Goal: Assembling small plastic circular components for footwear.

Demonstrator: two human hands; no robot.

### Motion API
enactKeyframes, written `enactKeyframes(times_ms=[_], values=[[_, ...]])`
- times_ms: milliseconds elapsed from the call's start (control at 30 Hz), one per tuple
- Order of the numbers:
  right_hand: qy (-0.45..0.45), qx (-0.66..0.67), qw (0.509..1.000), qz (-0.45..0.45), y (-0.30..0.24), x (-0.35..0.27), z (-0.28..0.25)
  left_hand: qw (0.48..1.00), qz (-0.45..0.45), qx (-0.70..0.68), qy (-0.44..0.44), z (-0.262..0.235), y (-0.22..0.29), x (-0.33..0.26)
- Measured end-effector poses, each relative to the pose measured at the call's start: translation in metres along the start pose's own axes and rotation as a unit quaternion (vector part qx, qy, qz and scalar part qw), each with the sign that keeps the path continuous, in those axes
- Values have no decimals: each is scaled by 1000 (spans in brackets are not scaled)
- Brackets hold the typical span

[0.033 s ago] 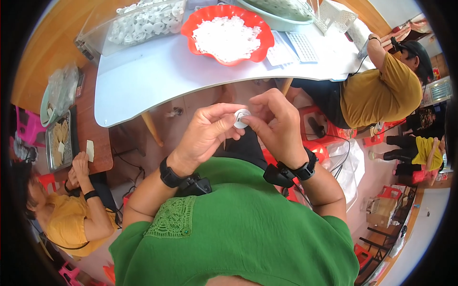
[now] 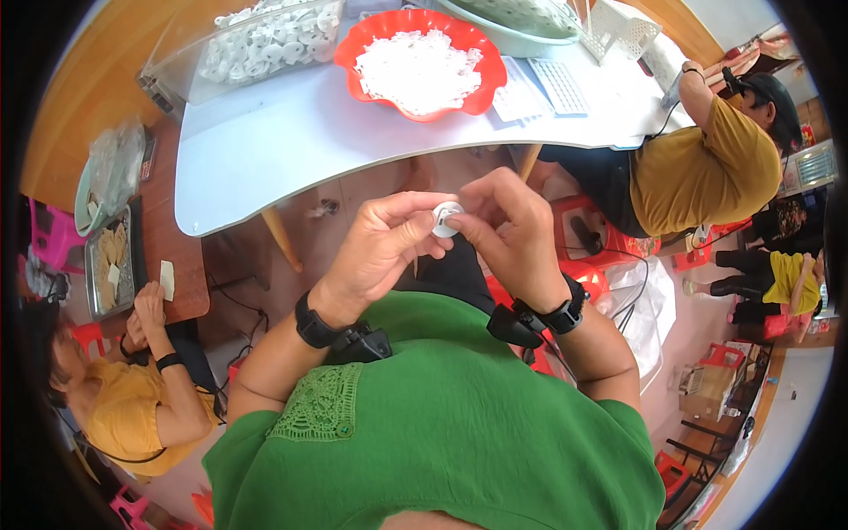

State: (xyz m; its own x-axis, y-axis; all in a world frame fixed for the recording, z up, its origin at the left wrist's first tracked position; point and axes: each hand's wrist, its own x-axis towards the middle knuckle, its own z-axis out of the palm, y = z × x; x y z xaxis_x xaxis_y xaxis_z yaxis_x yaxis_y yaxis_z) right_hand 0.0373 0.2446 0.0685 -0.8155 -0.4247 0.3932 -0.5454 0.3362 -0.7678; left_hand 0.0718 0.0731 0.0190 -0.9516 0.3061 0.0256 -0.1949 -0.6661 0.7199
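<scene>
Seemingly nothing has shifted: left hand [image 2: 382, 243] and right hand [image 2: 505, 225] still pinch the small white disc [image 2: 445, 217] between fingertips, near the table [image 2: 265, 150].

Two hands work at the centre — the left hand [image 2: 382, 243] and the right hand [image 2: 505, 231] — and between them sits one small white round part [image 2: 445, 218]. Each wrist carries one black band, two in all.

One pale blue table [image 2: 265, 150] holds one red scalloped bowl [image 2: 422, 64] heaped with white pieces too many to count, one clear plastic bin [image 2: 247, 44] of white rings, likewise uncountable, one green basin [image 2: 517, 19], one white basket [image 2: 623, 31] and two flat white trays [image 2: 541, 90].

Three other people show — two in yellow shirts [image 2: 707, 168] [image 2: 124, 406], and one at the far right, partly hidden.

One metal tray [image 2: 108, 261] lies at the left.
</scene>
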Motion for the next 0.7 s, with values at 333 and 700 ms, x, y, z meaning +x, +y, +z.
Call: enactKeyframes(times_ms=[333, 700], values=[[67, -4, 997, -37, 10, -11, 18, 973, 44, 208, 86, 20, 6, -3], [76, 5, 996, -55, 8, -13, 23, 929, 136, 322, 122, 23, -3, -4]])
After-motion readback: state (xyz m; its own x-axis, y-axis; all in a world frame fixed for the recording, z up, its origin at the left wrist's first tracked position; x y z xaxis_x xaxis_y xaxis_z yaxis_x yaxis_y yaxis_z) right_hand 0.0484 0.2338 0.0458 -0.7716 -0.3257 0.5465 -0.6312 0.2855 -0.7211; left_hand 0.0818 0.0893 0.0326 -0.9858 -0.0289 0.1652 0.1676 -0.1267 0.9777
